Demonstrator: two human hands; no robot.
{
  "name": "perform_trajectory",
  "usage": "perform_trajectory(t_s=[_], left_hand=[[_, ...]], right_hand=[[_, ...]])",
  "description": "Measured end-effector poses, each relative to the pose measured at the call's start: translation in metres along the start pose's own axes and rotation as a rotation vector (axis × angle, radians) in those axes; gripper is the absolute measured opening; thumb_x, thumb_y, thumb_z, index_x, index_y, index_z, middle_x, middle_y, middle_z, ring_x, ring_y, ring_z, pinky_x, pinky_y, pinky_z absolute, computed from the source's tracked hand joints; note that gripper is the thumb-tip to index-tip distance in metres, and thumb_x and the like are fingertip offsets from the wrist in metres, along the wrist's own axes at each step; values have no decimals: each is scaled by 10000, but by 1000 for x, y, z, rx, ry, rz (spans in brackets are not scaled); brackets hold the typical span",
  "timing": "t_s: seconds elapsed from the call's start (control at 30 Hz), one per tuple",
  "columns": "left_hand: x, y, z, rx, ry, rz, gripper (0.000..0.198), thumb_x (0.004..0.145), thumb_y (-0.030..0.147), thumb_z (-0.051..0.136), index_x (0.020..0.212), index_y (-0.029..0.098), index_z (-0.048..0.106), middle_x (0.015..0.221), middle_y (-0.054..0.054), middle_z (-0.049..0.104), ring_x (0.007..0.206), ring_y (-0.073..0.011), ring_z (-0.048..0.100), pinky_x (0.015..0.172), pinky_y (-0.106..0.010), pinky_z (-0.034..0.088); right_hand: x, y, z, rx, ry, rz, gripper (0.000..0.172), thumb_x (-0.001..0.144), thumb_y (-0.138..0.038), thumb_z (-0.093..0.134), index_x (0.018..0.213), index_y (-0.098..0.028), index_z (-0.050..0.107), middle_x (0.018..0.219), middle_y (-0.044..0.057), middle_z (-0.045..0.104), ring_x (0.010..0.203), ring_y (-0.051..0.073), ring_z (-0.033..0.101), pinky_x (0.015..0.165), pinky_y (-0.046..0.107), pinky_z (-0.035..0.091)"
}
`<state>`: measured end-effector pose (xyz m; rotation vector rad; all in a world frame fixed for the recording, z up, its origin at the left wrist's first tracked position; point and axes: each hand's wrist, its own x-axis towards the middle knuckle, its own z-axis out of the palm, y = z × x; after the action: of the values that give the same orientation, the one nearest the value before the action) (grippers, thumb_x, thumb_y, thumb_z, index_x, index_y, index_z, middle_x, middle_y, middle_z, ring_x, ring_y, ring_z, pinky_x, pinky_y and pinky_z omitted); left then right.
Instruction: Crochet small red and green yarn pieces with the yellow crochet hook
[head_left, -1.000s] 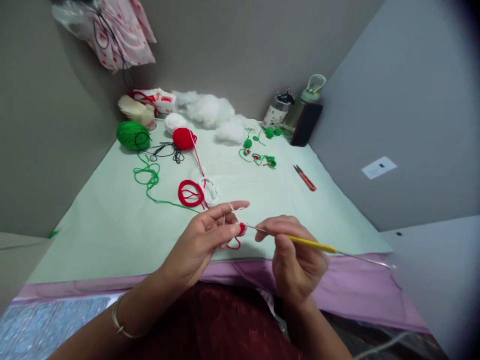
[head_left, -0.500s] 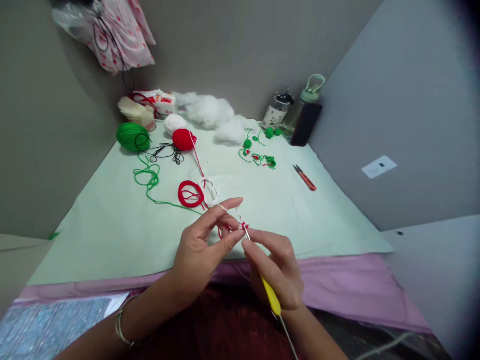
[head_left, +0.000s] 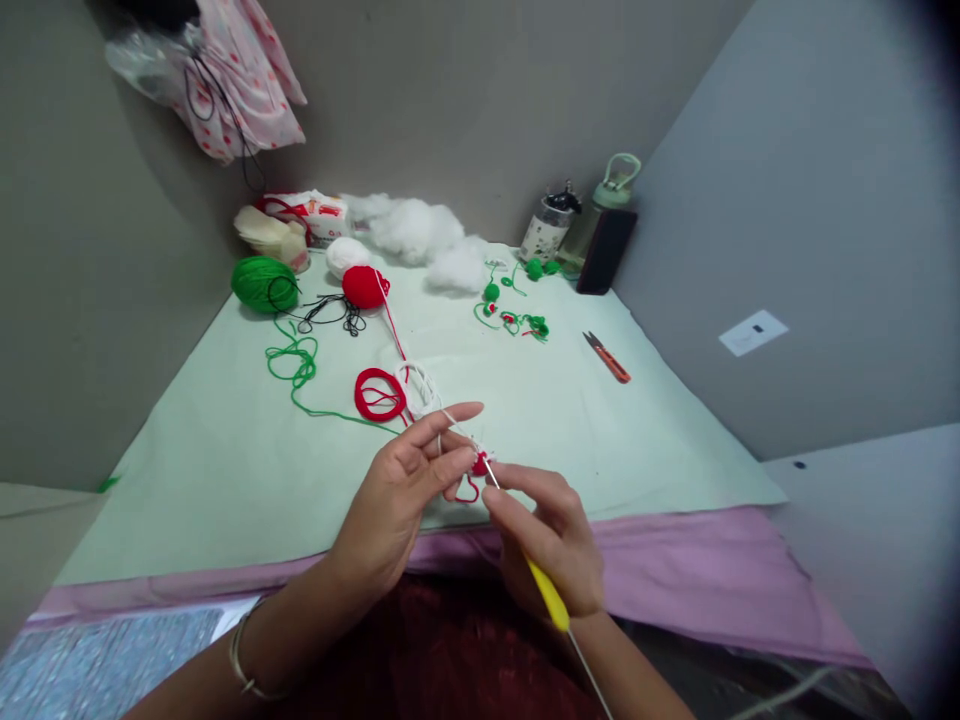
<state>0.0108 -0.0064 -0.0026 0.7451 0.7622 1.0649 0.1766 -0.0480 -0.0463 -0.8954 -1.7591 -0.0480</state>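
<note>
Between thumb and fingers, my left hand (head_left: 409, 480) pinches a small red and white crochet piece (head_left: 479, 463). White yarn runs over its raised index finger from a loose white coil (head_left: 417, 386). My right hand (head_left: 551, 535) is closed around a crochet hook (head_left: 550, 598) with a yellow handle; the metal tip meets the crochet piece. A red strand loops below the piece. Just beyond the left hand lies a ring of red yarn (head_left: 379, 396). Green yarn (head_left: 337, 413) trails up to the left hand, which hides its end.
At the back left stand a green yarn ball (head_left: 264, 285), a red ball (head_left: 365, 287) and a white ball (head_left: 347, 256). White stuffing (head_left: 416, 232) lies along the wall. Small green crochet pieces (head_left: 535, 326), orange-handled snips (head_left: 607, 357), a bottle (head_left: 596, 225) and a phone (head_left: 608, 250) are to the right.
My left hand has shifted slightly, and the crochet piece has turned so that more red shows. A red strand now hangs below it. The right hand still holds the hook at the piece.
</note>
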Motion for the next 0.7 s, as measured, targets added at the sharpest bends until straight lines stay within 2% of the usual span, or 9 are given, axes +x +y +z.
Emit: perform_trajectory(t_s=[0.2,0.33,0.47,0.53,0.6,0.7], left_hand=[[1,-3,-5,78,-44,55,357,866,314,877,1219,309,820,846,11,694,740,-114,587,659,-206,471],[3,-2,-3,125,-8,86,393,832,276,900,1215,301,816,855,17,696,768,-120,614,732,-222,513],[2,-3,0,168,30,113,475,793,236,914,1251,282,795,868,16,690,758,-126,606,754,-244,527],[2,-2,1,116,11,74,518,790,251,918,1289,278,783,862,14,678,757,-122,589,740,-235,511],[2,-1,2,25,-42,-43,532,790,293,925,1302,254,785,822,12,649,716,-106,541,699,-218,477],[4,3,1,-115,-108,-218,514,769,329,948,1251,212,813,748,23,596,631,-67,439,626,-188,405]], right_hand=[[1,2,5,104,107,52,468,1002,-107,665,1405,-342,702,1191,74,784,981,212,786,744,344,695],[1,3,5,117,89,61,454,994,-105,675,1390,-323,714,1178,86,791,982,220,793,751,349,698],[1,2,2,53,57,50,509,990,-116,685,1450,-333,668,1189,94,795,1008,237,795,783,373,703],[1,3,-1,-22,16,-9,548,983,-98,685,1488,-308,640,1184,98,793,1029,244,790,807,372,703],[2,6,-4,-84,-28,-70,563,986,-86,674,1507,-292,624,1169,94,794,1047,247,786,828,370,701],[7,12,-6,-17,-41,-59,543,998,-102,666,1497,-311,633,1173,86,798,1041,244,785,820,380,695]])
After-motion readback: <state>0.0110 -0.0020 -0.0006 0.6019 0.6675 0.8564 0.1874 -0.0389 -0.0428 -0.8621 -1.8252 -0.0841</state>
